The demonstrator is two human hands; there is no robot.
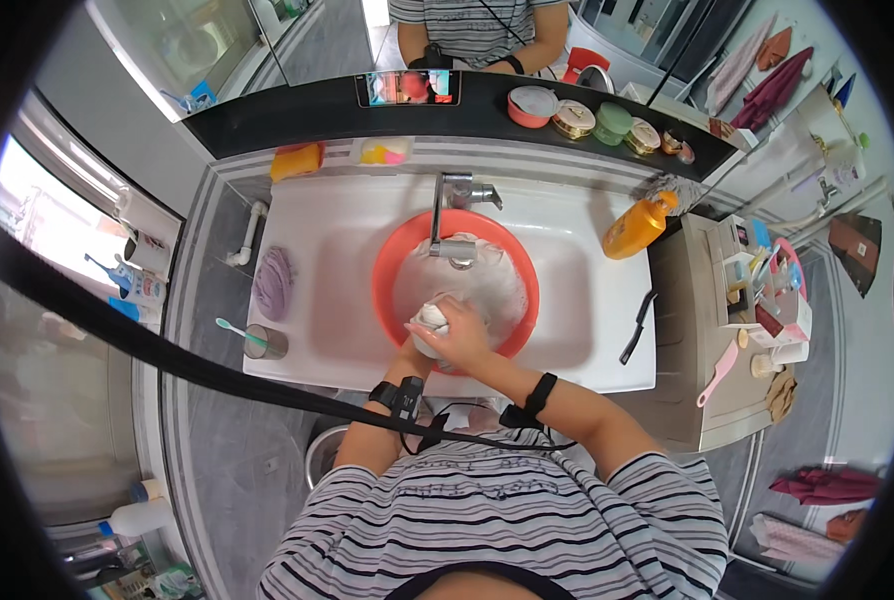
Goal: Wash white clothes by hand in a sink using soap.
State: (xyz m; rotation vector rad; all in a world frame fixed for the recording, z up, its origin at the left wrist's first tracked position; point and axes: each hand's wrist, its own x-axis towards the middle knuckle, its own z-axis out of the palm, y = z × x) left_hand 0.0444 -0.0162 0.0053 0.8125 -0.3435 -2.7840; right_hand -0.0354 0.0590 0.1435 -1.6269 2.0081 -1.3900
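Note:
An orange-red basin (380, 275) stands in the white sink (337, 290), with cloudy, sudsy water (432, 280) and some pale fabric in it. Over its near side, a bunched white cloth (431, 318) is gripped between my hands. My right hand (461, 336) is closed round it from the right, fingers curled over the cloth. Beneath the cloth, my left hand (414, 350) holds it from the near left, its fingers mostly hidden. The chrome faucet (454, 247) reaches over the basin's far part.
A purple cloth (274, 283) and a cup with a toothbrush (265, 342) lie left. An orange pump bottle (639, 226) and a black-handled tool (638, 327) sit on the right rim. A phone (408, 88) and several jars line the black shelf (317, 122). A black strap crosses the view.

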